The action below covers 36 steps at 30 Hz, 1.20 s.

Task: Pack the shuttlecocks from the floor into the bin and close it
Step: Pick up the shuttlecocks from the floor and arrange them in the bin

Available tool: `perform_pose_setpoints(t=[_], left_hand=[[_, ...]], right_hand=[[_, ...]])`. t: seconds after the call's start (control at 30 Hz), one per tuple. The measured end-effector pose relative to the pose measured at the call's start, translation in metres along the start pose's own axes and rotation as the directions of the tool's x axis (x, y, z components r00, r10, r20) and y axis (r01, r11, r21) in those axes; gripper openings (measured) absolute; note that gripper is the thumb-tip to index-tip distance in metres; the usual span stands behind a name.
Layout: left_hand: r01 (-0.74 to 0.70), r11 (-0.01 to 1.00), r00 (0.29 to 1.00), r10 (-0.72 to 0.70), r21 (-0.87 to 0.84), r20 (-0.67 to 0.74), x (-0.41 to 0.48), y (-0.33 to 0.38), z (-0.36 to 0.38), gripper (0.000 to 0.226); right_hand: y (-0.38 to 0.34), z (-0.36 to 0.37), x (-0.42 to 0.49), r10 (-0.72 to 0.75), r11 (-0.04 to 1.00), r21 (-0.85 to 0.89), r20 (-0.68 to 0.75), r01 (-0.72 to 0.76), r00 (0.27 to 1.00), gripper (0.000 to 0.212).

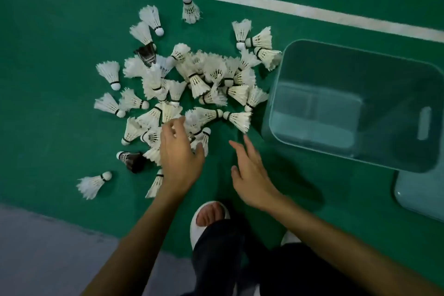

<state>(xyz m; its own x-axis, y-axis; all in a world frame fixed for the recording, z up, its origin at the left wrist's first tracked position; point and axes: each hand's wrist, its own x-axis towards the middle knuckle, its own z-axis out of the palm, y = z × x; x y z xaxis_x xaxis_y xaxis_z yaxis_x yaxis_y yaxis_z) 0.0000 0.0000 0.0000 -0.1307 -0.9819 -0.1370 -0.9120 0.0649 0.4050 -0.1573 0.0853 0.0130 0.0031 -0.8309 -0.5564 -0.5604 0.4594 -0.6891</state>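
1. A heap of white shuttlecocks [204, 84] is lying on the green floor [48, 79], with a few strays lying around it and two dark ones, one [147, 54] at the upper left of the heap and one [132, 160] at its lower left edge.
2. The left hand [179, 156] is hovering over the near edge of the heap, fingers spread and loosely curled, gripping nothing that can be seen.
3. The right hand [249, 175] is reaching over bare floor beside the heap, open and holding nothing.
4. The pale see-through bin [355, 103] is sitting to the right of the heap, open at the top with no shuttlecocks inside.
5. The lid [420, 194] is lying just below the bin.
6. A white line [264, 2] is crossing the floor beyond the heap.
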Motion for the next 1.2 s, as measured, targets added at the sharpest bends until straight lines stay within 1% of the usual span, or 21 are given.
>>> perform_pose_setpoints(t=[0.03, 0.07, 0.1, 0.13, 0.2, 0.27, 0.33, 0.37, 0.43, 0.5, 0.57, 0.63, 0.73, 0.8, 0.83, 0.9, 0.97, 1.03, 1.1, 1.13, 1.2], left_hand=[[0.062, 0.998, 0.996, -0.062, 0.013, -0.06, 0.005, -0.003, 0.013, 0.071], [0.16, 0.986, 0.98, -0.153, 0.047, -0.124, 0.012, -0.003, 0.021, 0.076], [0.229, 0.968, 0.965, -0.211, 0.107, -0.155, 0.02, -0.005, 0.032, 0.08], [0.264, 0.949, 0.958, -0.237, 0.173, -0.163, 0.027, -0.004, 0.04, 0.081], [0.26, 0.921, 0.96, -0.213, 0.289, -0.183, 0.043, -0.008, 0.058, 0.074], [0.232, 0.912, 0.966, -0.174, 0.339, -0.193, 0.054, -0.012, 0.071, 0.065], [0.173, 0.918, 0.976, -0.111, 0.357, -0.187, 0.061, -0.013, 0.078, 0.057], [0.132, 0.923, 0.985, -0.079, 0.363, -0.156, 0.06, -0.014, 0.079, 0.053], [0.047, 0.931, 0.997, -0.022, 0.362, -0.073, 0.054, -0.015, 0.076, 0.046], [-0.018, 0.942, 0.998, 0.039, 0.335, -0.054, 0.046, -0.016, 0.075, 0.038], [-0.071, 0.952, 0.991, 0.102, 0.298, -0.089, 0.045, -0.017, 0.073, 0.028], [-0.117, 0.962, 0.982, 0.15, 0.246, -0.118, 0.044, -0.017, 0.069, 0.019], [-0.151, 0.979, 0.971, 0.173, 0.139, -0.162, 0.029, -0.013, 0.056, 0.02], [-0.226, 0.973, 0.959, 0.231, 0.045, -0.167, 0.017, -0.006, 0.047, 0.019], [-0.268, 0.963, 0.951, 0.263, -0.01, -0.161, 0.013, -0.002, 0.043, 0.017], [-0.295, 0.945, 0.952, 0.279, -0.138, -0.121, 0.008, 0.009, 0.032, 0.018], [-0.301, 0.914, 0.953, 0.28, -0.271, -0.115, 0.003, 0.023, 0.018, 0.02], [-0.323, 0.88, 0.945, 0.281, -0.349, -0.166, -0.002, 0.04, 0.004, 0.023], [-0.335, 0.842, 0.941, 0.274, -0.424, -0.199, -0.004, 0.058, -0.008, 0.029], [-0.339, 0.823, 0.94, 0.272, -0.455, -0.207, -0.006, 0.067, -0.013, 0.031], [-0.354, 0.787, 0.935, 0.289, -0.506, -0.204, -0.008, 0.088, -0.023, 0.031]], right_hand=[[0.009, 0.01, 0.012, -0.029, 0.999, -0.027, -0.122, 0.026, 0.992, 0.071], [0.016, 0.015, 0.024, -0.025, 1.0, -0.024, -0.233, 0.02, 0.972, 0.072], [0.022, 0.021, 0.037, -0.022, 0.999, -0.031, -0.31, 0.013, 0.95, 0.071], [0.025, 0.027, 0.049, -0.022, 1.0, -0.027, -0.366, 0.012, 0.93, 0.071], [0.034, 0.036, 0.074, -0.023, 0.999, -0.037, -0.438, 0.008, 0.899, 0.067], [0.039, 0.038, 0.096, -0.023, 1.0, -0.02, -0.519, 0.014, 0.854, 0.059], [0.039, 0.038, 0.108, -0.043, 0.998, 0.009, -0.57, 0.058, 0.821, 0.051], [0.039, 0.036, 0.109, -0.063, 0.996, 0.013, -0.595, 0.088, 0.801, 0.048], [0.036, 0.031, 0.098, -0.057, 0.991, 0.061, -0.633, 0.123, 0.772, 0.041], [0.038, 0.028, 0.085, -0.095, 0.988, 0.037, -0.633, 0.153, 0.769, 0.034], [0.039, 0.024, 0.074, -0.186, 0.977, -0.031, -0.618, 0.213, 0.764, 0.031], [0.036, 0.017, 0.066, -0.283, 0.955, -0.108, -0.608, 0.276, 0.741, 0.031], [0.02, 0.006, 0.038, -0.378, 0.921, -0.184, -0.636, 0.343, 0.673, 0.036], [0.004, -0.007, 0.008, -0.396, 0.904, -0.164, -0.671, 0.395, 0.627, 0.038], [-0.006, -0.017, -0.003, -0.386, 0.894, -0.12, -0.696, 0.432, 0.606, 0.039], [-0.027, -0.042, -0.023, -0.307, 0.864, 0.031, -0.757, 0.502, 0.577, 0.037], [-0.041, -0.075, -0.04, -0.18, 0.816, 0.185, -0.818, 0.547, 0.546, 0.033], [-0.046, -0.111, -0.052, -0.046, 0.78, 0.294, -0.853, 0.552, 0.52, 0.032], [-0.036, -0.145, -0.057, 0.078, 0.789, 0.356, -0.867, 0.501, 0.492, 0.032], [-0.027, -0.161, -0.055, 0.144, 0.808, 0.387, -0.861, 0.445, 0.488, 0.032], [-0.004, -0.185, -0.052, 0.265, 0.852, 0.439, -0.831, 0.284, 0.49, 0.027]])
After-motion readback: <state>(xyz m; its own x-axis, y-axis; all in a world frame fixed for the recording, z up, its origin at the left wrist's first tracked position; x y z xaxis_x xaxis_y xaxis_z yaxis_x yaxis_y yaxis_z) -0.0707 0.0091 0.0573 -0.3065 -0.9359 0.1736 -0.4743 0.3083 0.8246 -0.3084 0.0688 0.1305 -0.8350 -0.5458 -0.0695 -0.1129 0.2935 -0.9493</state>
